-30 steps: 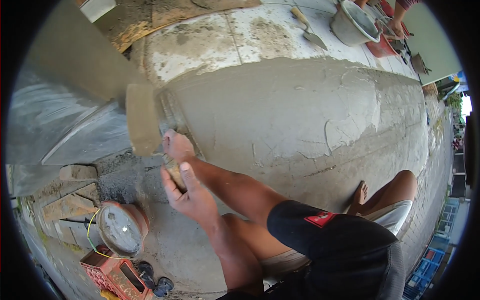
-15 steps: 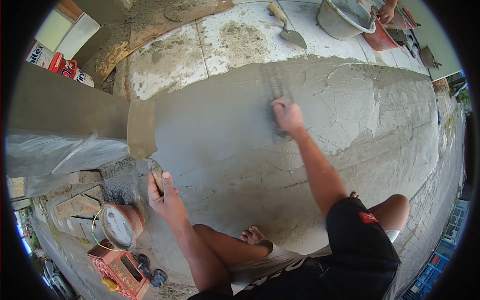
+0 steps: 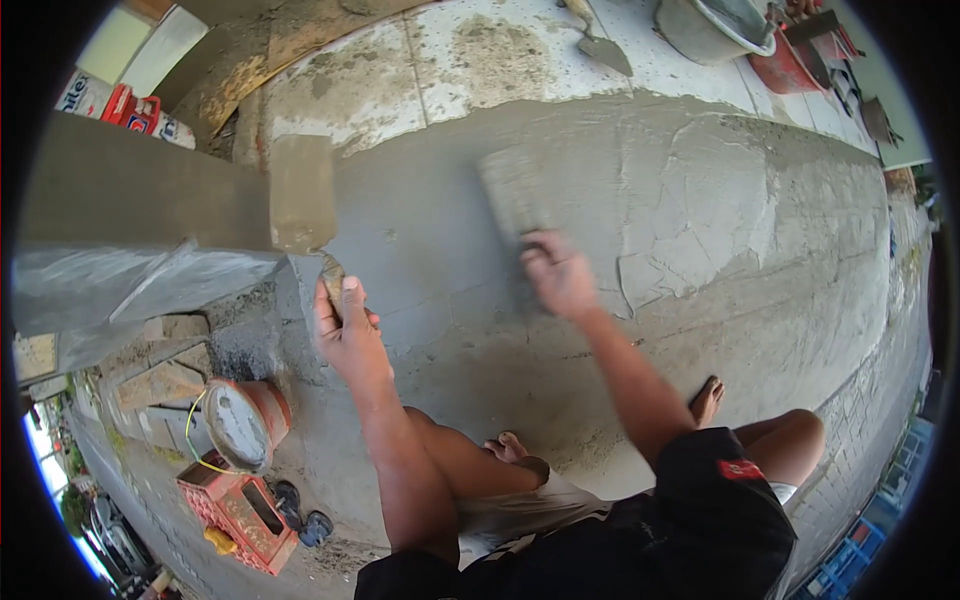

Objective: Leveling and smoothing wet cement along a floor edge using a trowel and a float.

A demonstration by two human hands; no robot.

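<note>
My left hand (image 3: 350, 330) is closed around the worn wooden handle of a flat, square-bladed trowel (image 3: 303, 190). Its cement-coated blade points away from me, beside the end of a grey wall. Farther right, my right hand (image 3: 560, 275) grips a plastering trowel (image 3: 512, 185), smeared by motion. That trowel lies over a smooth grey layer of wet cement (image 3: 420, 225), its blade slanting to the far left of the hand. Ridges and a raised edge mark the cement to the right of it. Fingers of the right hand partly hide the handle.
A pointed trowel (image 3: 603, 52) lies on dirty white tiles (image 3: 470, 70) at the far side. A grey bucket (image 3: 690, 35) and a red tub (image 3: 785, 70) stand far right, near another person's hand (image 3: 800, 8). Near left are a cement-stained bucket (image 3: 262, 420) and a red crate (image 3: 225, 520).
The plastering trowel has swept left, and its blade has turned to slant far left. My left hand with the square-bladed trowel has moved farther away from me. The whole view has shifted slightly.
</note>
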